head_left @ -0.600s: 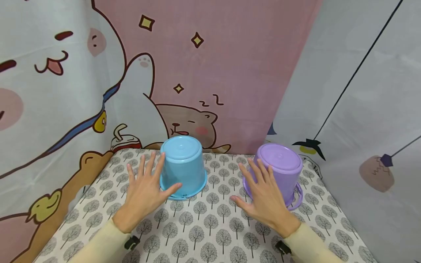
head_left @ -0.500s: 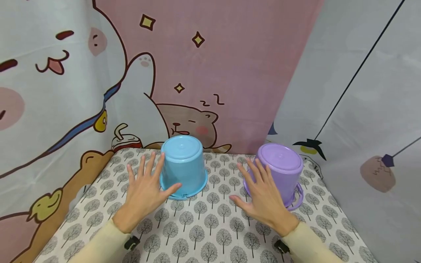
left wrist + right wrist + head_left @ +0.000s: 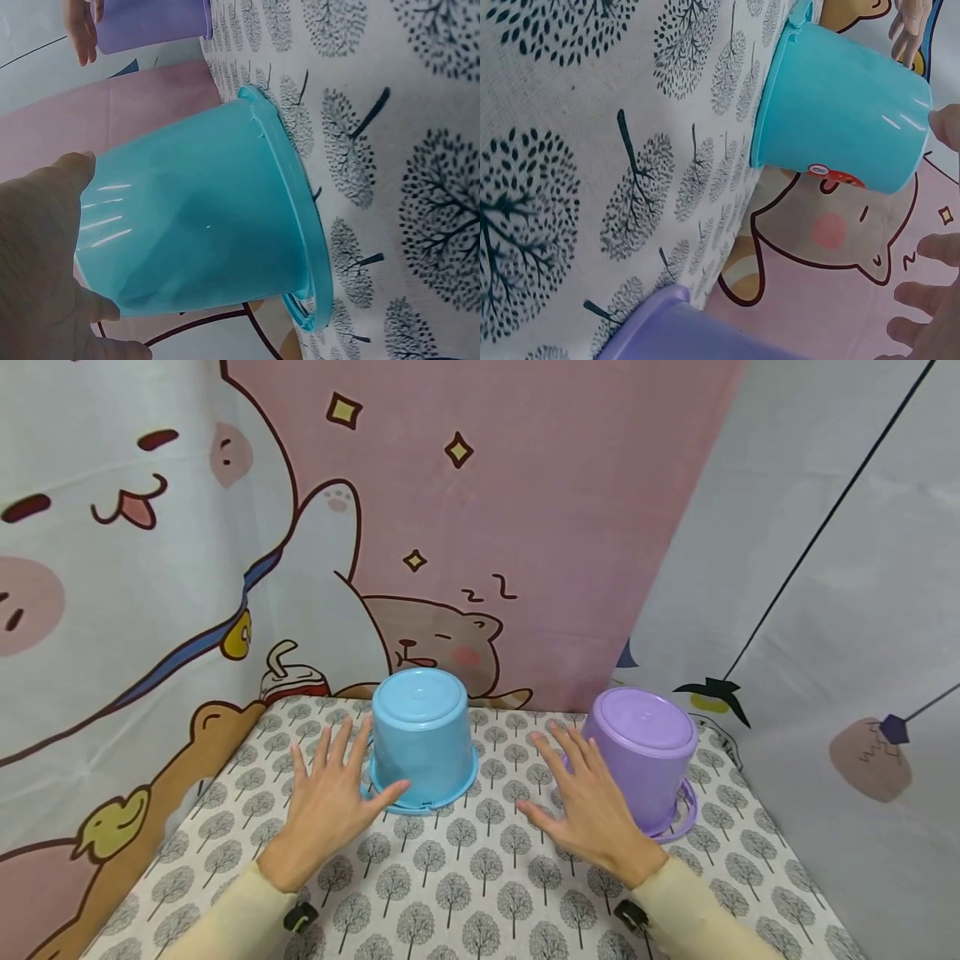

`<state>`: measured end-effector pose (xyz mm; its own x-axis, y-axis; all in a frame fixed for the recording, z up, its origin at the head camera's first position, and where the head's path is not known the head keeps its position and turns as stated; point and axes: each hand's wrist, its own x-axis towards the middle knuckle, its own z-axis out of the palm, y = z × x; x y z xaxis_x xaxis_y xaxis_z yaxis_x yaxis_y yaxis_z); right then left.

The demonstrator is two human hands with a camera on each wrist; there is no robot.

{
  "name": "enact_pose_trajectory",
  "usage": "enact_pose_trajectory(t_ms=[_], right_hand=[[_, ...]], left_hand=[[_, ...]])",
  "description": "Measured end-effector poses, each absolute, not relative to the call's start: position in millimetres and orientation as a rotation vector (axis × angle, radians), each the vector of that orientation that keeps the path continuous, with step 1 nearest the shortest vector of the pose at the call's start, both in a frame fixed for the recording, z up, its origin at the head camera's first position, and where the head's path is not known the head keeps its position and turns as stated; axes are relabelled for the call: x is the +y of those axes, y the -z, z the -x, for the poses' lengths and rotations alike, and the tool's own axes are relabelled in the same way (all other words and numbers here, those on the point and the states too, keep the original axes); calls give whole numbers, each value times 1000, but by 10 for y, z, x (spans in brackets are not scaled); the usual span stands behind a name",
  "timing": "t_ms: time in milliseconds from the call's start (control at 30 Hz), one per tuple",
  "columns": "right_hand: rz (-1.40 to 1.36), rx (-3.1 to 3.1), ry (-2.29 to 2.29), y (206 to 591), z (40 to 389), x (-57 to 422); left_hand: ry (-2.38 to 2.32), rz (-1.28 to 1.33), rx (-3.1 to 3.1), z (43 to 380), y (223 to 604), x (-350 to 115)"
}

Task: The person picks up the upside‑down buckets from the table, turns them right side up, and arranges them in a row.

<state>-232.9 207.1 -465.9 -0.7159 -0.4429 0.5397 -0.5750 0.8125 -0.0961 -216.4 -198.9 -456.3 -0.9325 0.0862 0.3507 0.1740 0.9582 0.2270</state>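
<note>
A light blue bucket [image 3: 422,743] stands upside down on the patterned cloth, left of the middle. To its right a purple bucket [image 3: 643,760] is also upturned, its handle lying at the right side. My left hand [image 3: 330,802] hovers in front of the blue bucket's left side, fingers spread and holding nothing. My right hand [image 3: 592,806] is held in front of the purple bucket's left part, fingers spread, nothing in it. In the right wrist view a red label shows on the far side of the blue bucket [image 3: 840,112]. What lies beneath the buckets is hidden.
The tabletop is covered by a white cloth [image 3: 450,893] printed with grey trees. Behind it hangs a pink and white cartoon backdrop [image 3: 555,527], and a pale fabric wall [image 3: 847,610] rises on the right.
My right hand has shifted slightly left, away from the purple bucket. The left hand stays nearly still. The whole head view has slid a little to the right, and both buckets remain in place.
</note>
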Motion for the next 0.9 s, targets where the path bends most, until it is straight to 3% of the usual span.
enact_pose_trajectory(t_ms=[900], right_hand=[[-816, -2654, -501, 4905, 2554, 1827]], left_hand=[[391, 196, -2850, 2195, 4891, -2020]])
